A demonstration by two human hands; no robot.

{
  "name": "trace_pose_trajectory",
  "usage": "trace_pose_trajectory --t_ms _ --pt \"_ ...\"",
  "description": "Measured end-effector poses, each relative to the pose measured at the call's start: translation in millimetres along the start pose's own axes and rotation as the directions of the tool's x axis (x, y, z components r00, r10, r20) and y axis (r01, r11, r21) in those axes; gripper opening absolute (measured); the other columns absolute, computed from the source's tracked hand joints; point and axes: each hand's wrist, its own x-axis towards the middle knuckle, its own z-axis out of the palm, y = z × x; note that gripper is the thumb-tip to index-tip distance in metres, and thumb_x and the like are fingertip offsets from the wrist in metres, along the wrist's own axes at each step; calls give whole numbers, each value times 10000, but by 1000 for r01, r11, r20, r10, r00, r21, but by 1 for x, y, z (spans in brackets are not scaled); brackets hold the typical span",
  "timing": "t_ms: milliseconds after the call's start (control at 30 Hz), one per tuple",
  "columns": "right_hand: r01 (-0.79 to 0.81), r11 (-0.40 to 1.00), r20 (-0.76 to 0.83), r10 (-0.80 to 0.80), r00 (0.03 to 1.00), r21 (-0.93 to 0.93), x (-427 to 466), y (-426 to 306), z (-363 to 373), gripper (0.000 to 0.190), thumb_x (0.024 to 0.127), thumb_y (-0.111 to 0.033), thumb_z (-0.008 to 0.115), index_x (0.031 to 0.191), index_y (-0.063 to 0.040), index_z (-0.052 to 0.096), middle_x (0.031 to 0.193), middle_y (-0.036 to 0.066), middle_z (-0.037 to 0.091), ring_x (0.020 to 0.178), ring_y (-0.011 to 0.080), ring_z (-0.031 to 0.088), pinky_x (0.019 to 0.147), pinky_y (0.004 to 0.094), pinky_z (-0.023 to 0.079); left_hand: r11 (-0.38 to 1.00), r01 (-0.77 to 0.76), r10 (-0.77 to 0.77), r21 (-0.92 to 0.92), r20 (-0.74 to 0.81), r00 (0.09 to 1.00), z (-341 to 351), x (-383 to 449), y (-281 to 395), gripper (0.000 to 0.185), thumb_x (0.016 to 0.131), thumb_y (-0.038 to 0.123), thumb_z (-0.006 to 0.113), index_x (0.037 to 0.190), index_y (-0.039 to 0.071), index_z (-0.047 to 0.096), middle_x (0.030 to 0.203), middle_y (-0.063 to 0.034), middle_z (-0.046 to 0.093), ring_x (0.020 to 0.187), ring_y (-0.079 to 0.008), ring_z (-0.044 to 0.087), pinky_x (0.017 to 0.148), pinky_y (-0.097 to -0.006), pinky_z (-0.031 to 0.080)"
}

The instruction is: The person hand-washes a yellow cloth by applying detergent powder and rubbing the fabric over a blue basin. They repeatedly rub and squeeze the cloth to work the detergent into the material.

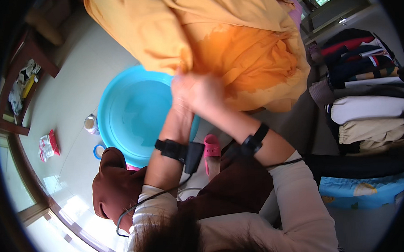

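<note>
An orange-yellow cloth (pixel 217 10) spreads across the top of the view, with a darker wet patch at its middle right. My left hand (pixel 181 88) and my right hand (pixel 207 90) are pressed together at the cloth's lower edge, gripping a bunched part of it; both are blurred. Below and left of the cloth, a light-blue plastic basin (pixel 113 136) holds water and stands on the tiled floor beneath my left forearm. Black bands with small devices and a cable are strapped round both forearms.
Left of the basin stand a jar (pixel 90 124), a round blue-rimmed lid (pixel 99 151) and a red-and-white packet (pixel 48 146). A wooden shelf unit (pixel 49 65) is at the far left. Folded clothes (pixel 368 108) lie at the right. A pink slipper (pixel 211 146) is below the basin.
</note>
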Motion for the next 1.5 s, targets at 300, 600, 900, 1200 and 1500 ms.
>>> trace_pose_trajectory --t_ms 300,600,900,1200,1500 --pt "110 990 3 -111 994 92 -15 -9 2 462 957 -376 485 642 -69 627 548 172 562 517 362 587 474 458 433 974 1 7 -227 37 999 -14 -14 -13 439 996 415 345 1078 26 532 990 -111 586 825 -250 566 709 -398 484" --pt "-65 993 -63 71 995 94 4 5 3 424 937 -356 539 609 -90 577 556 183 563 477 342 559 454 440 426 843 492 -265 217 -627 732 16 -1 21 403 1010 393 339 1055 57 556 1004 -104 617 929 -260 587 814 -419 498" --pt "-241 970 -12 241 970 30 36 59 -9 467 941 -399 481 679 -51 649 646 178 623 599 352 621 575 447 481 834 543 -392 101 -582 712 45 -1 26 477 976 413 398 1269 54 513 1246 -122 582 1144 -290 544 982 -445 438" --pt "-494 510 259 464 847 704 34 59 -57 375 927 -381 610 839 -17 624 783 -30 554 711 47 474 648 211 415 888 442 -337 124 -478 811 46 1 68 463 905 254 606 1277 6 485 1260 -127 567 1150 -266 558 990 -403 452" --pt "-607 530 530 312 789 592 25 47 -65 347 919 -336 626 965 8 638 872 -5 603 785 44 525 719 208 445 895 334 -188 297 -429 884 29 4 62 276 918 159 611 1134 -5 563 1093 -143 640 974 -253 644 837 -397 546"
